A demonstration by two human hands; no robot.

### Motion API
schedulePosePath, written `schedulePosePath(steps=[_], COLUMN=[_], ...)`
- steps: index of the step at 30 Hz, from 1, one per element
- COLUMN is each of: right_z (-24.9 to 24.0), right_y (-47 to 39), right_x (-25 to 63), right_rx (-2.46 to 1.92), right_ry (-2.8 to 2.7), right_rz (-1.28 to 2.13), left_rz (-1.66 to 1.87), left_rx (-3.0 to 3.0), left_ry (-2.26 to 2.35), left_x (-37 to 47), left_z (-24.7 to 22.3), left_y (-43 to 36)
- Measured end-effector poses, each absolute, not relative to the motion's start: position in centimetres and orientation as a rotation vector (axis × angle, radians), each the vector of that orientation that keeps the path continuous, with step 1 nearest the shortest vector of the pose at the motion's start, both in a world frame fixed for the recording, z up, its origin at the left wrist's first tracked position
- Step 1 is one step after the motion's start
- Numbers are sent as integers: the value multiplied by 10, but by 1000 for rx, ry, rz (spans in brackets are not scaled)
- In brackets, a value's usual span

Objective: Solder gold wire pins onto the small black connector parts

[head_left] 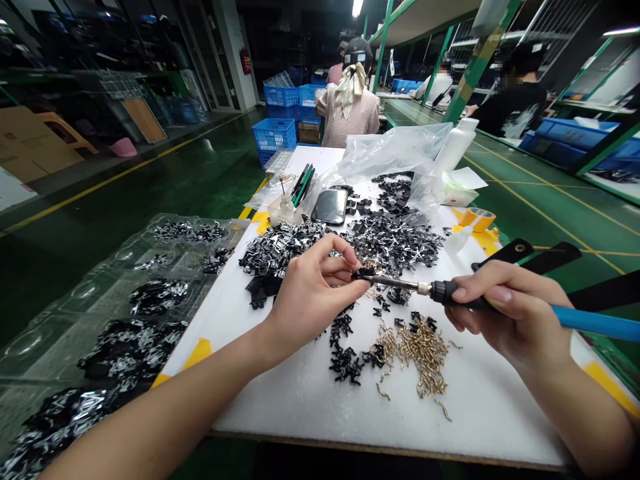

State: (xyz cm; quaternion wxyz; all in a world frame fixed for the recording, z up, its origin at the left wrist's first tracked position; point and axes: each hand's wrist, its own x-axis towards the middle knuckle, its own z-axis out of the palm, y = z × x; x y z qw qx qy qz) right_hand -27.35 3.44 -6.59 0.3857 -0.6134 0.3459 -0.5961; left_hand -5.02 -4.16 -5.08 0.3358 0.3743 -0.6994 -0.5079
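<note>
Between thumb and fingertips, my left hand (315,293) pinches a small black plastic part (363,273), partly hidden by the fingers. My right hand (510,303) grips the black handle of a soldering iron (440,291) with a blue cable (595,323). The iron's metal tip points left and meets the black part, or comes very near it. Below the hands lie a pile of wavy brass-coloured pins (425,353) and a cluster of little black clips (346,360). Behind my left hand spreads a heap of black-and-silver parts (285,247).
A phone (330,207), green-and-black pens (303,185) and a clear plastic bag (385,157) are on the white table (300,407). A white bottle (456,143) and yellow tape rolls (477,219) stand right. Clear trays (120,293) of parts flank the left edge. Co-workers sit ahead.
</note>
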Motion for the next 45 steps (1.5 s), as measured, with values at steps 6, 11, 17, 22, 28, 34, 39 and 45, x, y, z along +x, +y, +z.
schedulePosePath(steps=[6,11,17,22,28,34,39,45], right_z=[-67,-66,-46,-50,-57,-51,-53,-55], right_y=[33,32,32,23,24,28,28,26], right_x=[-274,-273,-283,-277,-253,-248,-248,-249], right_rx=[-1530,-1541,-1506,-1487,-1316,-1164,-1032,-1085], right_ry=[904,892,870,1066,1085,970,881,899], right_rz=[-1521,-1513,-1700,-1632,-1141,-1007,-961,-1046], left_rz=[-1328,-1346,-1255,-897,-412,-313,-327,-455], left_rx=[994,984,959,696,100,3,4,54], left_ry=[-1823,-1811,-1795,-1993,-2276,-2313,-2314,-2271], left_x=[-51,-51,-51,-52,-52,-53,-54,-54], left_z=[-50,-50,-50,-56,-64,-67,-67,-65], left_y=[-42,-42,-45,-40,-34,-37,-37,-33])
